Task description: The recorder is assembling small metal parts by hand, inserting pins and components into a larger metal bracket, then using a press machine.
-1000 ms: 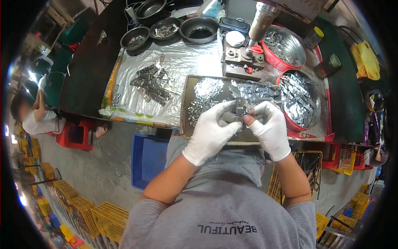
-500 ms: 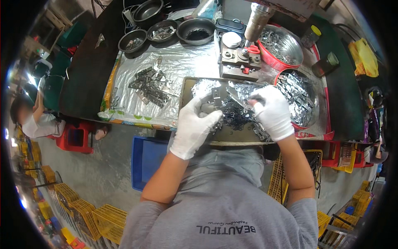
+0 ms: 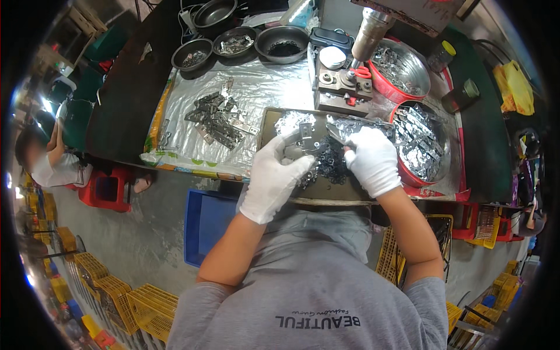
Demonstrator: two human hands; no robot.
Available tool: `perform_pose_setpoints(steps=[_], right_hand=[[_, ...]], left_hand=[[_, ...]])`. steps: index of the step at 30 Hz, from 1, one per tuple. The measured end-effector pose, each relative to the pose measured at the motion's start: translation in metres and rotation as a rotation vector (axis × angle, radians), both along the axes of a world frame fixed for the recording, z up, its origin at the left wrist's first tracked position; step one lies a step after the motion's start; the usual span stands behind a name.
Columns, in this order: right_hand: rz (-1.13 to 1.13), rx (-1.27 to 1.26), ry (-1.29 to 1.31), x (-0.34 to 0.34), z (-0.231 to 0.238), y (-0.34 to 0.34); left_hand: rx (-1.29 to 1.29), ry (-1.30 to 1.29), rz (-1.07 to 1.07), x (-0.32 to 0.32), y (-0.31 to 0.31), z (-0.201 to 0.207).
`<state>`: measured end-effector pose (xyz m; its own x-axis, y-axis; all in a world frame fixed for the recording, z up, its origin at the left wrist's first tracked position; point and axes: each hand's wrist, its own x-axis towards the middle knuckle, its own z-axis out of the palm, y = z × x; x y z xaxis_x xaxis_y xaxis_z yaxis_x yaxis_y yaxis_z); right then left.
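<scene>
My left hand (image 3: pixel 273 178), in a white glove, pinches a flat metal strip with holes (image 3: pixel 306 133) that stands up from its fingers. To its right, my white-gloved right hand (image 3: pixel 373 162) is closed around a slim, shiny metal piece (image 3: pixel 336 134) pointing toward the strip; its exact kind is unclear. A bare fingertip shows at that glove's edge. Both hands are over a shallow tray (image 3: pixel 268 125). In the tray, between the hands, lies a heap of small dark ring-like parts (image 3: pixel 331 166), with small shiny parts (image 3: pixel 294 121) behind.
Left of the tray, metal strips (image 3: pixel 219 119) are piled on silvery sheeting. Dark bowls (image 3: pixel 283 44) line the back. A press fixture (image 3: pixel 344 90) stands behind the tray, red-rimmed basins (image 3: pixel 396 96) of metal parts at right. A blue bin (image 3: pixel 198 227) sits below; a person (image 3: pixel 52 160) sits far left.
My right hand has moved left and slightly nearer to me, closer to the left hand. The left hand keeps its hold on the strip. The whole view has shifted slightly.
</scene>
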<state>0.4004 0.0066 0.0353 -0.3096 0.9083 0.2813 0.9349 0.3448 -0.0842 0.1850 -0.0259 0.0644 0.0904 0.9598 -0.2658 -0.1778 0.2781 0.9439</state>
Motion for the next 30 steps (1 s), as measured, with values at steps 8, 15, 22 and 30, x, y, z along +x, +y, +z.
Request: perform_pose_setpoints(steps=[8, 15, 22, 30], right_hand=[[-0.175, -0.278, 0.884, 0.020, 0.027, 0.000], [-0.115, -0.663, 1.560, 0.017, 0.065, -0.004], [-0.190, -0.700, 1.413, 0.014, 0.065, -0.022], [-0.137, -0.720, 1.406, 0.014, 0.060, -0.031]], left_hand=[[0.023, -0.052, -0.008, 0.002, 0.003, 0.003], [0.046, -0.168, -0.015, 0.009, 0.007, -0.005], [0.001, -0.268, -0.023, 0.015, 0.013, 0.008], [-0.029, -0.285, -0.022, 0.017, 0.020, -0.002]])
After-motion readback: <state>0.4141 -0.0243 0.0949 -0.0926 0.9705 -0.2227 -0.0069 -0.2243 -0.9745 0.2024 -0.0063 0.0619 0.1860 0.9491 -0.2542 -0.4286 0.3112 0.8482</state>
